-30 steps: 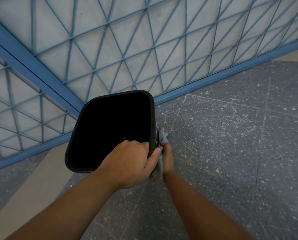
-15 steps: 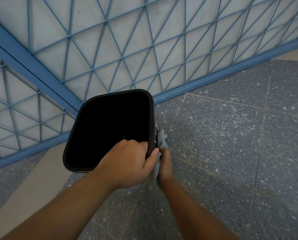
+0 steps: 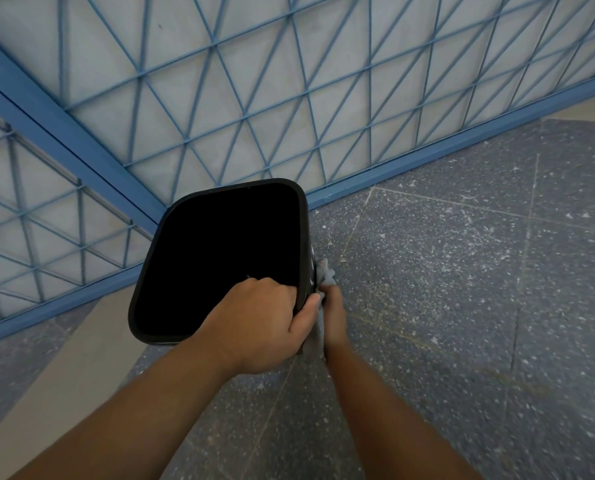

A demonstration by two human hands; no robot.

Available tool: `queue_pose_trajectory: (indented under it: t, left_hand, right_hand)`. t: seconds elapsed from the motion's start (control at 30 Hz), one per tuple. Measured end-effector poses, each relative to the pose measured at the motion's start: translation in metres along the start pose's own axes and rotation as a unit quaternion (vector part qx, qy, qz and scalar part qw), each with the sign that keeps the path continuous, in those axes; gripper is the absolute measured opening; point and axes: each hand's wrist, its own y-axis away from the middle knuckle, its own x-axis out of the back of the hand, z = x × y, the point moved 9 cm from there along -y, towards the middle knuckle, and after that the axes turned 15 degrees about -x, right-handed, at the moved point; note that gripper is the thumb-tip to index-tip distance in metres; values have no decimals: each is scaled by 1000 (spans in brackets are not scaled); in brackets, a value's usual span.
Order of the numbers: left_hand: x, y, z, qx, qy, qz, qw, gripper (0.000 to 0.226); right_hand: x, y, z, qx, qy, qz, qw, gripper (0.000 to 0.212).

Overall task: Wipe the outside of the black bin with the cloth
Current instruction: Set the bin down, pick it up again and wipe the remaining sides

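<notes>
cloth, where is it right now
In the head view the grey cloth is pressed against the black bin's right outer wall by the right hand, just beyond the left hand.

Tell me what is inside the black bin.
The black bin shows only a dark interior; nothing can be made out. The left hand grips its rim, fingers curled inside and covering the near corner.

Right hand point(image 3: 332, 315) with cloth point(image 3: 325, 276) slid slightly up black bin point(image 3: 171, 271) side; bin barely shifted.
</notes>
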Motion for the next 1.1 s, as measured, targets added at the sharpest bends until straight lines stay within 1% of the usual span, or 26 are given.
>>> queue_pose_trajectory:
  t: [0.1, 0.13, 0.17, 0.23, 0.27, 0.33, 0.4, 0.43, 0.5, 0.53, 0.57, 0.63, 0.7, 0.73, 0.8, 0.83, 0.87, 0.93, 0.97, 1.0, 1.07, 1.1]
  left_hand:
    - [0, 1, -2, 2, -7, -2, 1000, 58]
    - [0, 0, -2, 2, -4, -2, 1000, 58]
    - [0, 0, -1, 0, 0, 0, 1000, 57]
    - [1, 0, 1, -7, 8, 6, 1000, 53]
    - [1, 0, 2, -8, 11, 8, 1000, 52]
    - [2, 0, 2, -9, 12, 8, 1000, 51]
    - [2, 1, 0, -5, 10, 6, 1000, 53]
    - [2, 1, 0, -5, 10, 6, 1000, 54]
    - [1, 1, 0, -7, 13, 8, 1000, 55]
    - [1, 1, 1, -9, 17, 10, 1000, 56]
    - [1, 1, 2, -10, 19, 10, 1000, 56]
    - [1, 1, 2, -9, 19, 9, 1000, 56]
    - [1, 1, 1, -10, 22, 12, 1000, 54]
    - [1, 1, 1, -11, 24, 12, 1000, 54]
    - [1, 0, 0, -14, 32, 12, 999, 54]
    - [0, 0, -1, -13, 41, 12, 999, 53]
    - [-1, 1, -2, -12, 50, 11, 999, 53]
    - [-2, 1, -3, -8, 56, 6, 998, 52]
    - [-2, 1, -3, -8, 55, 4, 998, 52]
    - [-1, 1, -3, -9, 52, 6, 999, 52]
    - [-1, 1, -3, -9, 50, 7, 999, 53]
    - [-1, 1, -3, -9, 51, 7, 999, 54]
  right_hand:
    - [-4, 8, 8, 1, 19, -16, 1000, 35]
    - [-6, 10, 8, 3, 17, -16, 1000, 34]
    - [-6, 8, 5, 6, 6, -10, 1000, 33]
    - [-2, -5, -3, -3, -25, 12, 1000, 40]
    - [-1, -8, -7, -5, -30, 18, 999, 40]
    - [0, -10, -6, -12, -24, 19, 999, 29]
    - [0, -3, 1, 0, -15, 0, 1000, 25]
    - [2, 1, 7, 4, -10, 9, 1000, 29]
    - [6, -1, 15, 3, -9, 20, 1000, 43]
    - [5, -4, 11, -4, -22, 12, 1000, 45]
    - [5, -5, 3, -9, -36, 18, 999, 44]
    - [2, -8, -1, -21, -40, 21, 999, 31]
    - [3, -4, 2, -8, -32, 35, 999, 23]
    - [5, 0, 7, -3, -30, 41, 999, 25]
    - [9, 0, 20, -20, -49, 40, 998, 43]
    - [8, -1, 18, -29, -65, 39, 997, 48]
    - [9, -4, 13, -38, -74, 38, 996, 48]
    - [9, -9, 3, -47, -52, 54, 996, 38]
    - [7, -8, 0, -41, -45, 49, 997, 35]
    - [5, -6, 1, -39, -46, 41, 997, 38]
    - [6, -1, 13, -34, -45, 29, 998, 51]
    - [8, 1, 17, -33, -50, 33, 998, 52]
